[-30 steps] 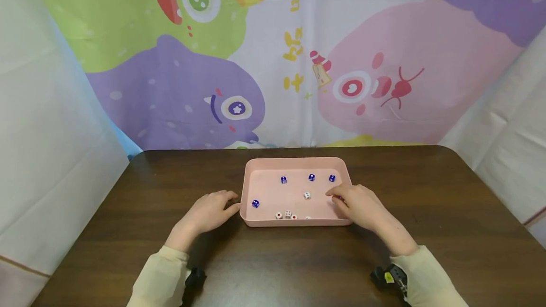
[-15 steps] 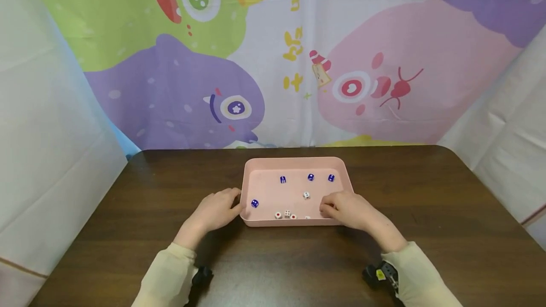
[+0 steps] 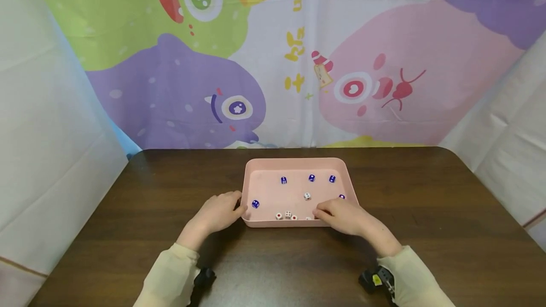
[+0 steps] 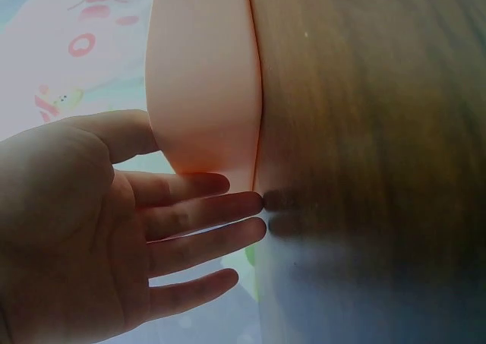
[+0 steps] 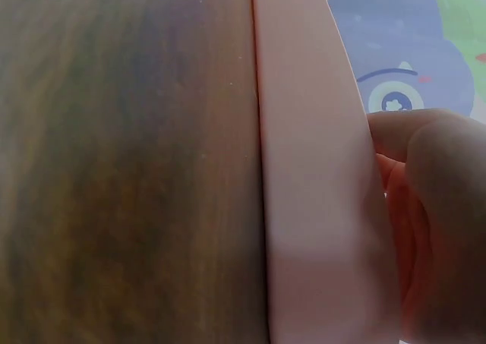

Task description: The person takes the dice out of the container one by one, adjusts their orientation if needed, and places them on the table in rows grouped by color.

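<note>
A shallow pink tray (image 3: pixel 273 224) on the table holds several blue dice, one at the left (image 3: pixel 255 203), and several white dice, one near the middle (image 3: pixel 307 196). My left hand (image 3: pixel 218 212) touches the tray's left wall, its thumb at the rim and its fingers fairly straight along the outside. Over the front wall reaches my right hand (image 3: pixel 344 216), with curled fingers low inside the tray beside a partly hidden white die (image 3: pixel 308 218). Whether those fingertips hold anything is hidden, since the tray wall (image 5: pixel 319 169) blocks the right wrist view.
The dark wooden table (image 3: pixel 273 259) surrounds the tray. A cartoon-printed cloth (image 3: pixel 290 108) hangs behind the table's far edge, and pale cloth walls (image 3: pixel 55 155) stand at both sides. White dice (image 3: pixel 288 214) cluster along the tray's front wall.
My right hand has slid left and nearer the front wall, uncovering a blue die at the tray's right. My left hand has moved slightly right, up against the tray.
</note>
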Available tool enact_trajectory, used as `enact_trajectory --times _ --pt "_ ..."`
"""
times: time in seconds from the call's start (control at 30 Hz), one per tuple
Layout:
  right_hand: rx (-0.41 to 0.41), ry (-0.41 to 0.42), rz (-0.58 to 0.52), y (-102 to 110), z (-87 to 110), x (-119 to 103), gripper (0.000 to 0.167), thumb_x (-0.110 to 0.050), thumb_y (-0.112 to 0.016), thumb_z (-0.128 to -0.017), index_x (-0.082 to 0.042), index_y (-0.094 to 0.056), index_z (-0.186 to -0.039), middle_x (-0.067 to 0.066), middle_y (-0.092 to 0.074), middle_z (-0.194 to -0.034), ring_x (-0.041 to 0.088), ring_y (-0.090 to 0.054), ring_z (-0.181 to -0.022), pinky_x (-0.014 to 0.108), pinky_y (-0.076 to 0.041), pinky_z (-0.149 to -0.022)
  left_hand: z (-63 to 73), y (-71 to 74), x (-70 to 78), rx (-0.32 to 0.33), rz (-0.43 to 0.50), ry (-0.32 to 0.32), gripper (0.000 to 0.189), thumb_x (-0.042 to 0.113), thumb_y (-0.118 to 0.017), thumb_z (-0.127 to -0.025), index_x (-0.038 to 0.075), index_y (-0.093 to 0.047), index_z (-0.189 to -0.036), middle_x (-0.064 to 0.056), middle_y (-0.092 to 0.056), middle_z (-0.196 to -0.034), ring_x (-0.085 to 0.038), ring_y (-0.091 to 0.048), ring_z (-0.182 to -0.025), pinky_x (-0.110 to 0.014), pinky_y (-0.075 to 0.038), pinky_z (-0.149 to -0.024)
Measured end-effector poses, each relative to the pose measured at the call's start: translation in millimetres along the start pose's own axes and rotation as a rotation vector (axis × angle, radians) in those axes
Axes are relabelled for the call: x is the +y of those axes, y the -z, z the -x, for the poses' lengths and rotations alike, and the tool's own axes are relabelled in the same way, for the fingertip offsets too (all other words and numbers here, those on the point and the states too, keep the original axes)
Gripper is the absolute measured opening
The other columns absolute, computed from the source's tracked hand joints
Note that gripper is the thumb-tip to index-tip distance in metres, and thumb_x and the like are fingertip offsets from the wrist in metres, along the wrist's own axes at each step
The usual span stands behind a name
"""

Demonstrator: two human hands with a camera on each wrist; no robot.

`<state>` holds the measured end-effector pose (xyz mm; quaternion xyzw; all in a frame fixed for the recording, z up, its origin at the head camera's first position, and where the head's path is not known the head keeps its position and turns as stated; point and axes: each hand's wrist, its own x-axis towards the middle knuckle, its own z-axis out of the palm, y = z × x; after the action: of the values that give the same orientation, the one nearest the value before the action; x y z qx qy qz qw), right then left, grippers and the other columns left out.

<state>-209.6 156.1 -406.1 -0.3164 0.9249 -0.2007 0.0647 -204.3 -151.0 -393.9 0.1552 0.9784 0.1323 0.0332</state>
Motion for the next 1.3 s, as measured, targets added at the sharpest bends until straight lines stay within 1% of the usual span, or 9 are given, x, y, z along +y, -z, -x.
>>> enact_trajectory --times 0.1,0.27,0.4,0.57,0.8,0.87,1.0,1.2,1.3 --pt "0.005 -0.003 -0.003 -0.6 -0.4 -1.6 0.031 -0.023 -0.046 -0.094 -0.017 -0.05 -0.063 -0.012 -0.031 -0.054 0.002 -0.036 -0.052 0.021 -0.033 -0.054 0.2 0.5 -0.3 -0.005 0.006 0.001 0.025 0.028 -0.053 -0.088 0.007 -0.057 -0.1 -0.007 -0.063 -0.098 -0.027 -0.062 -0.089 -0.045 -0.045 -0.079" --pt "0.021 -0.005 0.014 -0.6 -3.2 -4.7 0.025 -0.024 -0.046 -0.094 -0.018 -0.055 -0.071 -0.012 -0.037 -0.056 0.003 -0.04 -0.055 0.021 -0.034 -0.057 0.4 1.6 -0.7 0.003 0.002 -0.007 0.024 0.029 -0.053 -0.088 0.007 -0.057 -0.1 -0.006 -0.063 -0.097 -0.026 -0.062 -0.087 -0.044 -0.045 -0.077" --pt "0.008 -0.01 0.013 -0.8 -6.8 -8.7 0.022 -0.027 -0.046 -0.095 -0.019 -0.057 -0.077 -0.011 -0.039 -0.059 0.004 -0.041 -0.057 0.022 -0.035 -0.057 0.4 1.8 -0.9 0.013 0.002 -0.013 0.023 0.028 -0.054 -0.088 0.008 -0.058 -0.097 -0.005 -0.063 -0.094 -0.026 -0.062 -0.085 -0.044 -0.045 -0.076" --pt "0.002 -0.017 0.005 -1.9 -12.3 -13.1 0.02 -0.027 -0.046 -0.094 -0.02 -0.057 -0.079 -0.011 -0.038 -0.059 0.004 -0.042 -0.058 0.023 -0.035 -0.058 0.6 2.1 -0.3 0.017 0.006 -0.014 0.023 0.028 -0.054 -0.087 0.008 -0.058 -0.097 -0.005 -0.063 -0.094 -0.025 -0.062 -0.084 -0.043 -0.045 -0.075" --pt "0.004 -0.006 0.0 -7.9 -21.0 -16.4 0.018 -0.028 -0.046 -0.094 -0.02 -0.062 -0.089 -0.013 -0.051 -0.069 0.005 -0.047 -0.066 0.025 -0.039 -0.066 1.9 1.5 0.3 0.002 -0.002 -0.004 0.025 0.029 -0.054 -0.088 0.007 -0.058 -0.1 -0.006 -0.063 -0.096 -0.026 -0.062 -0.086 -0.044 -0.045 -0.076" --pt "-0.004 -0.005 -0.01 -9.3 -22.5 -17.0 0.018 -0.027 -0.047 -0.094 -0.02 -0.062 -0.088 -0.012 -0.051 -0.068 0.006 -0.047 -0.065 0.025 -0.04 -0.065 2.0 1.4 0.5 -0.002 -0.003 -0.001 0.026 0.029 -0.054 -0.088 0.007 -0.058 -0.1 -0.006 -0.063 -0.097 -0.026 -0.062 -0.086 -0.044 -0.045 -0.076" --pt "-0.014 -0.011 -0.024 -10.4 -23.9 -17.2 0.019 -0.026 -0.047 -0.094 -0.019 -0.061 -0.083 -0.01 -0.047 -0.063 0.006 -0.045 -0.059 0.024 -0.038 -0.059 1.3 0.3 -0.1 -0.001 -0.003 0.002 0.026 0.029 -0.054 -0.088 0.007 -0.058 -0.1 -0.006 -0.063 -0.096 -0.026 -0.062 -0.086 -0.044 -0.045 -0.077" --pt "-0.005 0.014 -0.004 -11.1 -23.5 -16.9 0.023 -0.025 -0.046 -0.094 -0.018 -0.056 -0.075 -0.01 -0.04 -0.058 0.005 -0.041 -0.056 0.023 -0.035 -0.056 0.1 -2.8 -0.4 0.002 -0.009 -0.001 0.024 0.029 -0.053 -0.088 0.007 -0.057 -0.097 -0.004 -0.062 -0.088 -0.024 -0.061 -0.08 -0.042 -0.045 -0.074" --pt "0.001 0.02 -0.012 -11.4 -23.0 -16.9 0.023 -0.024 -0.047 -0.094 -0.018 -0.055 -0.073 -0.01 -0.038 -0.058 0.005 -0.039 -0.055 0.023 -0.034 -0.055 -0.5 -3.6 0.0 0.004 -0.01 0.002 0.023 0.029 -0.053 -0.088 0.008 -0.057 -0.096 -0.003 -0.061 -0.086 -0.023 -0.06 -0.078 -0.042 -0.045 -0.073"
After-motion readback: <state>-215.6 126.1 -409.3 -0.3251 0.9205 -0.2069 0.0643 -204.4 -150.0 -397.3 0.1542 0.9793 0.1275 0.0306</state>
